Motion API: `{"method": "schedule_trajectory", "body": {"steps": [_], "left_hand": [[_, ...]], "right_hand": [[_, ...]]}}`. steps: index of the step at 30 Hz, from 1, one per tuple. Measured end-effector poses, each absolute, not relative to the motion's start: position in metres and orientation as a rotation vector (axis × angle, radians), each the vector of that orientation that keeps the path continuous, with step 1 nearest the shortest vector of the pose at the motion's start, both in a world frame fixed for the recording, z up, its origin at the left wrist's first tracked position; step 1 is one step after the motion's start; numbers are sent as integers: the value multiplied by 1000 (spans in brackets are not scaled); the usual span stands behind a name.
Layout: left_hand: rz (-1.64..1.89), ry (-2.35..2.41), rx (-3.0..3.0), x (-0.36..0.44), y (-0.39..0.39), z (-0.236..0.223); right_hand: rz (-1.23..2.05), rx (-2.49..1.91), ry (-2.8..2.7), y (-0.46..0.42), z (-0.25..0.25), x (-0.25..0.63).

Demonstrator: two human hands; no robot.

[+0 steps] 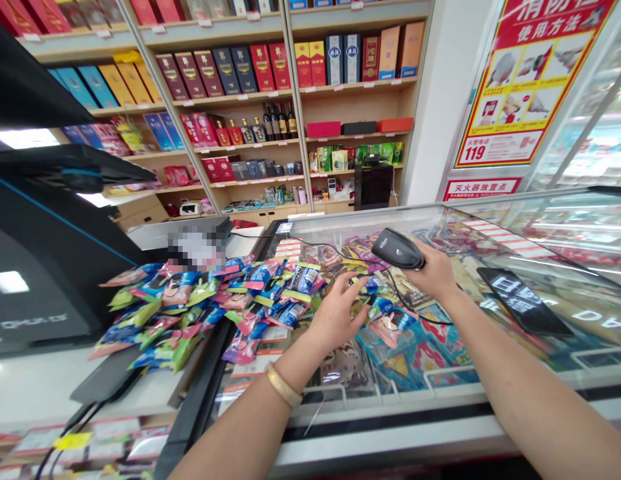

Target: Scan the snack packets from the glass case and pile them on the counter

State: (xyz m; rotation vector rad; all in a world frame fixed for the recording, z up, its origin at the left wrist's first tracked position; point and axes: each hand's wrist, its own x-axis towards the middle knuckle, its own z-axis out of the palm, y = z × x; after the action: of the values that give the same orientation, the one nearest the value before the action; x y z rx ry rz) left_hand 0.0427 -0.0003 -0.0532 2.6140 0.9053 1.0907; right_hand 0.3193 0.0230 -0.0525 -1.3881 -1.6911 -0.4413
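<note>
My right hand [433, 272] is closed around a black handheld barcode scanner [397, 249], its head pointing left above the glass counter. My left hand [337, 311], with a gold bracelet on the wrist, has its fingers apart and curved over the glass. Just right of its fingertips lie a few small snack packets [390, 323] in pink and blue; whether a fingertip touches one I cannot tell. To the left of this hand spreads a big heap of similar packets [190, 300], coloured pink, green and blue. The scanner's thin black cable trails across the glass.
A glass-topped display case [405, 393] with bagged goods inside fills the middle and right. A black phone-like slab [523, 301] rests on the glass at right. A dark checkout terminal [45, 247] stands at left. Shelves [230, 101] of boxes and bottles line the back wall.
</note>
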Motion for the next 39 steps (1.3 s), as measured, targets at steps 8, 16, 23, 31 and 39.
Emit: {"method": "schedule_trajectory", "body": {"steps": [8,16,23,31,39], "left_hand": [[992,2085,2634,8,16,-21],[735,2078,2789,-8,23,-19],[844,1891,2644,-6,32,-14],[1484,1521,2353,-2,35,-18],[1734,1364,2313,-1,50,-33]], "right_hand": [[-467,-1417,-1662,22,-50,319],[-464,-1417,-1678,21,-49,318],[-469,-1407,-1672,21,-49,317],[-486,-1367,-1651,20,-46,315],[-434,-1279,-1767,15,-39,307]]}}
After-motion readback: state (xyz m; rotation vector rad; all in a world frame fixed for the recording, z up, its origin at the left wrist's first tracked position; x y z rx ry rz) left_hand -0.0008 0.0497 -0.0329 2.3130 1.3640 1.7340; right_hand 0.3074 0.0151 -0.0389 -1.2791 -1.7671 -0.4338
